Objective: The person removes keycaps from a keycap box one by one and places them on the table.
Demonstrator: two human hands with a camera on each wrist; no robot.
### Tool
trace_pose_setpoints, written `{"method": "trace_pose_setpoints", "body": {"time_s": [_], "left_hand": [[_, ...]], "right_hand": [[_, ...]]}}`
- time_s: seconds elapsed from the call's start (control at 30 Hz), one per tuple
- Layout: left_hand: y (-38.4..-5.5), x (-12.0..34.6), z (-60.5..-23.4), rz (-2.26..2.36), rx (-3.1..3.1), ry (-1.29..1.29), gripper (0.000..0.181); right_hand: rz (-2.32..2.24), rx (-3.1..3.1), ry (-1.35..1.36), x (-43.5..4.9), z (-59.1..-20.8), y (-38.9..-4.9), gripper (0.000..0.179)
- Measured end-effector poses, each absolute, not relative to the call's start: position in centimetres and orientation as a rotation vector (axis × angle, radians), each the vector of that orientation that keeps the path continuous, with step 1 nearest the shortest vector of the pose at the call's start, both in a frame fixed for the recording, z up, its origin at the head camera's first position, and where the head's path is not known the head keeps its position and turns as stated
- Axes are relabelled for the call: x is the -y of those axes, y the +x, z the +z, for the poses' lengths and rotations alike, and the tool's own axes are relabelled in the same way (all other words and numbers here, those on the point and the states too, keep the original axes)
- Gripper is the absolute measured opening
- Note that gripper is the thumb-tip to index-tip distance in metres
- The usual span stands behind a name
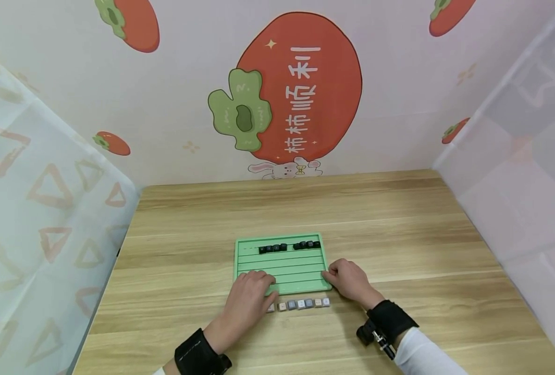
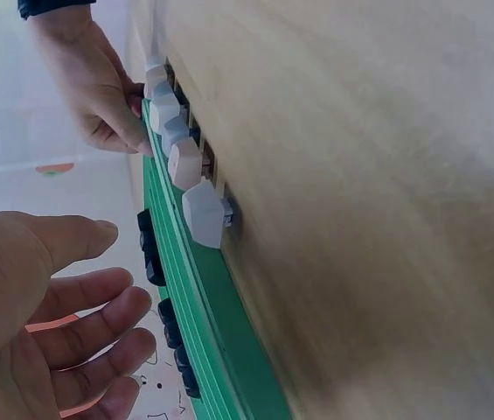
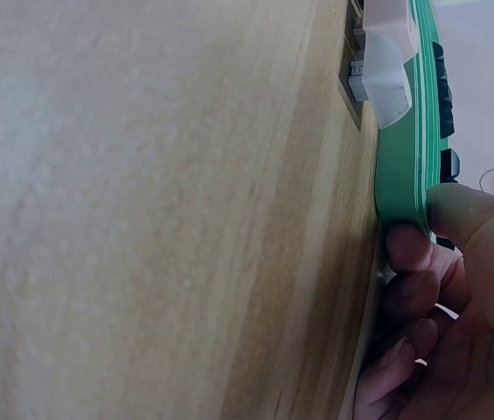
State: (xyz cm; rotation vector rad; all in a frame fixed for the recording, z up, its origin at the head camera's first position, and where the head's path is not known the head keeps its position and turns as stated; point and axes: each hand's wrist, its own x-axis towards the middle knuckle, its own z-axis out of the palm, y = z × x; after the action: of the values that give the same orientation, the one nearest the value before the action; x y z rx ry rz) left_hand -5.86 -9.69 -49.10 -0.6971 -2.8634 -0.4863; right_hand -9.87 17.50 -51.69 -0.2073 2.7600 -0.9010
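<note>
A green tray point(image 1: 300, 280) with ridged rows lies on the wooden table. Along its far row stand two groups of black keycaps, a left group point(image 1: 276, 248) and a right group point(image 1: 309, 244). In front of the tray's near edge is a row of white, grey and pinkish keycaps point(image 1: 309, 303). My right hand point(image 1: 349, 278) pinches the tray's near right corner, thumb on the rim and fingers curled against the side in the right wrist view. Over the tray's near left part is my left hand point(image 1: 249, 297), its fingers loosely bent and holding nothing; it hides the row's left end.
The wooden table point(image 1: 179, 260) spreads around the tray. A wall covering with a big red persimmon print point(image 1: 300, 88) rises behind it. Pale patterned sheets hang at the left point(image 1: 52, 208) and right point(image 1: 516, 156). Each wrist wears a black strap.
</note>
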Motion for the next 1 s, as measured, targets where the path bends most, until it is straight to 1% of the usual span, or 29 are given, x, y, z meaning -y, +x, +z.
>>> {"method": "trace_pose_setpoints", "body": {"time_s": [0.23, 0.7, 1.0], "left_hand": [[-6.7, 9.5, -48.7, -0.469, 2.825, -0.684, 0.019], [-8.4, 9.0, -48.6, -0.433, 2.844, -0.695, 0.027], [-9.5, 8.3, -48.4, -0.517, 2.893, -0.653, 0.028]], "right_hand": [[-0.909, -2.757, -0.238, -17.5, -51.4, -9.9, 0.056], [-0.895, -2.758, -0.236, -17.5, -51.7, -10.0, 0.055], [-0.886, -2.749, -0.219, -17.5, -51.5, -10.0, 0.055]]}}
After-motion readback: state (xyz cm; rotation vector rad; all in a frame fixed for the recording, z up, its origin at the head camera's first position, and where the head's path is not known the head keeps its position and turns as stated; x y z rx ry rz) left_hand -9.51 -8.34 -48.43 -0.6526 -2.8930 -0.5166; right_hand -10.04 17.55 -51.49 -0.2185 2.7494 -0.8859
